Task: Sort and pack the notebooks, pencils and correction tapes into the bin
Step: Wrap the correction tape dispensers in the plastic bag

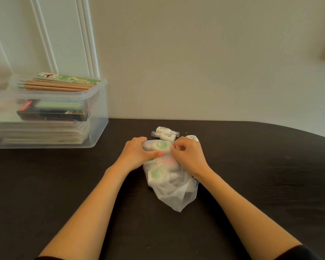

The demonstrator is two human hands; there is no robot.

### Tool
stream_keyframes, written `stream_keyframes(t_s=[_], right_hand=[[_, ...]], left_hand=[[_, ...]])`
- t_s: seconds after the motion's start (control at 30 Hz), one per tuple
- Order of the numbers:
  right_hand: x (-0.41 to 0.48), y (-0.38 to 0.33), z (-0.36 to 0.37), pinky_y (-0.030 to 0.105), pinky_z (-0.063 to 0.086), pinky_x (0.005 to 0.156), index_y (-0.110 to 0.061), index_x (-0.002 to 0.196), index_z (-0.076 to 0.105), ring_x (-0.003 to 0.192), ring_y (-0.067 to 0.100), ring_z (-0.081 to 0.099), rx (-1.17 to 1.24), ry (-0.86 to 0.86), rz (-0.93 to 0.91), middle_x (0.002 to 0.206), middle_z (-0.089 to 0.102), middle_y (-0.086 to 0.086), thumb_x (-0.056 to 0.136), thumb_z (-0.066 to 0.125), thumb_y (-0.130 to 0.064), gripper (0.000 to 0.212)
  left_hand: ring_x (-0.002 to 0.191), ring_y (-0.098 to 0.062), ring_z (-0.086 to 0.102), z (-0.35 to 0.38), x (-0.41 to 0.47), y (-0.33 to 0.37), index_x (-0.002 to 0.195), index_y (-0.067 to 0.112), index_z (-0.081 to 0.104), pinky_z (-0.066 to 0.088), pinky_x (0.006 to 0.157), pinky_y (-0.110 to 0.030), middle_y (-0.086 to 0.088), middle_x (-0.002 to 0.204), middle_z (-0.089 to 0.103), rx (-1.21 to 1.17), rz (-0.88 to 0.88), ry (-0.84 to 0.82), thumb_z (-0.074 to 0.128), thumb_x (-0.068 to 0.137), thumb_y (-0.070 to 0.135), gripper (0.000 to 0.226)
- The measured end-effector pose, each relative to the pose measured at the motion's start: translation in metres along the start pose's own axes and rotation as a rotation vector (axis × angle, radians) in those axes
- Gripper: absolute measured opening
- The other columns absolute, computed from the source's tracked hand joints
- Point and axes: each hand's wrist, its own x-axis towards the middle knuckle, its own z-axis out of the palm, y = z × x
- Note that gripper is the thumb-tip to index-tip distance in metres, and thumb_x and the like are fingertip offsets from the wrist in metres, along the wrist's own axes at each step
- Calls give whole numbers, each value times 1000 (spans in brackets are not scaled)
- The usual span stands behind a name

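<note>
A thin white plastic bag [174,192] lies on the dark table [64,184], with several correction tapes showing through it in green and pink. My left hand [137,154] grips the bag's far left end around a green-marked tape. My right hand [188,156] pinches the bag's top just to the right. Two white correction tapes [165,133] lie loose on the table right behind my hands, and a third [192,138] peeks out behind my right hand. The clear plastic bin [94,109] stands at the far left, holding stacked notebooks [43,132], pencil boxes and loose pencils [53,85].
A pale wall runs close behind the table's back edge. White door trim rises behind the bin. The table's edge curves away at the far right.
</note>
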Motion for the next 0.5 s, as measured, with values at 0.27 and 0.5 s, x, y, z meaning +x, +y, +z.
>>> stream_keyframes(t_s=[0.27,0.5], right_hand=[[9,2,-4,14,38,55,-16,89,47,68,4,49,-18,-266,256,82,52,-4,80,68,-31,27],[13,5,2,16,29,50,-13,53,32,56,8,31,-171,-124,70,66,34,-5,89,56,-13,43]], left_hand=[[88,-14,49,-5,2,-4,103,11,62,39,74,-27,2,97,54,-29,81,68,75,73,34,39],[97,-17,51,3,5,-2,111,9,54,37,75,-25,-5,109,51,-42,-58,199,76,70,41,56]])
